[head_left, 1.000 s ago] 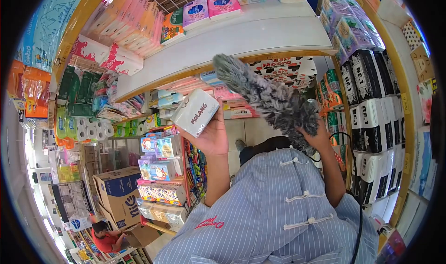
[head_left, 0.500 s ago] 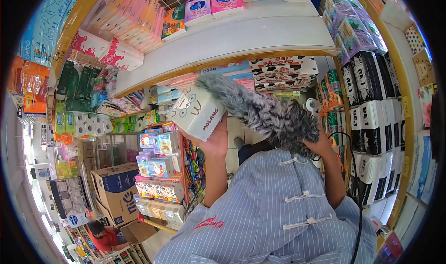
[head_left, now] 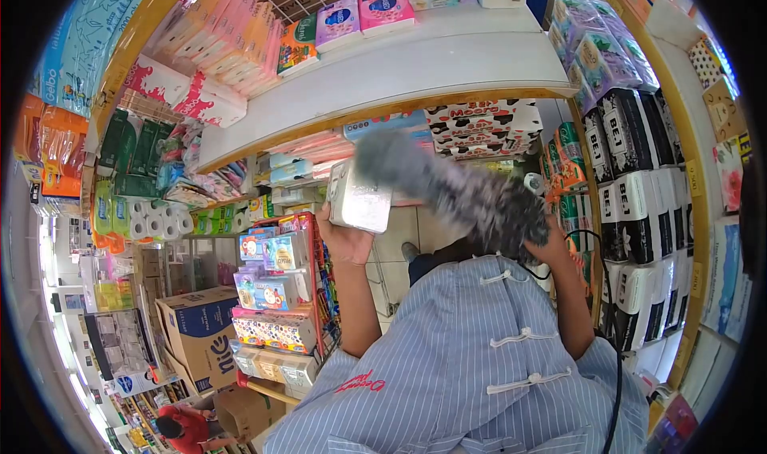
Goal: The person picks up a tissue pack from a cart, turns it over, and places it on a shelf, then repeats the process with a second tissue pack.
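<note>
Low at the far left, another person in a red top [head_left: 182, 428] crouches among the aisles, small and partly cut off by the curved edge of the view. Beside that, a cardboard box [head_left: 201, 332] stands on the floor next to a rack of boxed goods [head_left: 276, 294]. Further right, the person's left hand [head_left: 345, 238] is raised and closed around the lower edge of a white tissue pack [head_left: 360, 197], its printed face turned away so no lettering can be read. A grey fluffy duster [head_left: 447, 186] lies across the pack's upper right corner, touching it (the fibres are smeared by motion blur, so their outline is hard to trace). The right hand [head_left: 551, 242] grips the duster's base; the handle itself is hidden inside the fist and the fluff. Above both runs a white shelf [head_left: 447, 66], and at the far right stacked black-and-white packs [head_left: 639, 158] fill the shelving, the outermost ones warped by the lens
</note>
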`<state>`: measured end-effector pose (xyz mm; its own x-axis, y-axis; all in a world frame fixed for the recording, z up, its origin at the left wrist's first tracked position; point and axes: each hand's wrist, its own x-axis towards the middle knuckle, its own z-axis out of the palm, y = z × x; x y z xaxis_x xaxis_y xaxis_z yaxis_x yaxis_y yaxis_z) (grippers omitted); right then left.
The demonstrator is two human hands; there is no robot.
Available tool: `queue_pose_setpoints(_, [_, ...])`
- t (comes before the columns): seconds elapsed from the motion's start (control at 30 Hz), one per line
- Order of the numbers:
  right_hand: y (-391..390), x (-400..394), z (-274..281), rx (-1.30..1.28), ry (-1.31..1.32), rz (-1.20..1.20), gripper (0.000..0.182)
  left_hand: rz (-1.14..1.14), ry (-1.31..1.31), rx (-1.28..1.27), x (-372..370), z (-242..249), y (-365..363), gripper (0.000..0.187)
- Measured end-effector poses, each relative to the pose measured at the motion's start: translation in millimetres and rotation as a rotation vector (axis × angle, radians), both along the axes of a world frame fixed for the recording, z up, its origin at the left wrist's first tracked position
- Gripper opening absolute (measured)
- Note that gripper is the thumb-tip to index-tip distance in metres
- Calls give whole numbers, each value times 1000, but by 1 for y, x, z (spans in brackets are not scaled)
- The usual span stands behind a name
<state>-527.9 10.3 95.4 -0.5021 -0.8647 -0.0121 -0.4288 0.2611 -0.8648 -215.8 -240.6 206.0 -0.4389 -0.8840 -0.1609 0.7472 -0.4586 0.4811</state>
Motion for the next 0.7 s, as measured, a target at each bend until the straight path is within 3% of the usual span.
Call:
queue_pose_setpoints(0.03, [-8, 2, 8, 42, -99, -126, 59, -39, 61, -19, 1, 2, 1, 66])
queue_pose_setpoints(0.1, [-8, -3, 19, 72, -160, -74, 62, 2, 75, -27, -3, 6, 5, 67])
queue_pose_setpoints(0.17, [5, -6, -8, -55, -226, -5, 58, 59, 12, -56, -1, 2, 5, 68])
queue_pose_setpoints(0.27, [19, -4, -17, -213, 150, 198, 65, -15, 11, -58, -1, 2, 5, 67])
queue_pose_setpoints(0.3, [18, -2, -13, -108, 169, 186, 69, -36, 35, -16, 1, 0, 6, 66])
queue_pose_setpoints(0.4, [-4, 3, 7, 85, -257, -81, 72, 105, 14, -134, 1, -3, 9, 68])
queue_pose_setpoints(0.43, [-14, 9, 32, 254, -33, -220, 68, 115, -105, -181, 6, 1, 10, 79])
queue_pose_setpoints(0.5, [-13, 2, 51, 159, -330, -129, 65, 68, -409, -469, 20, 17, 11, 83])
queue_pose_setpoints(0.57, [0, -8, 32, 131, -332, -56, 67, -7, -643, -712, 26, 44, 9, 89])
queue_pose_setpoints(0.7, [4, -18, 15, 90, -189, 104, 74, -297, -845, -985, 50, 76, -11, 84])
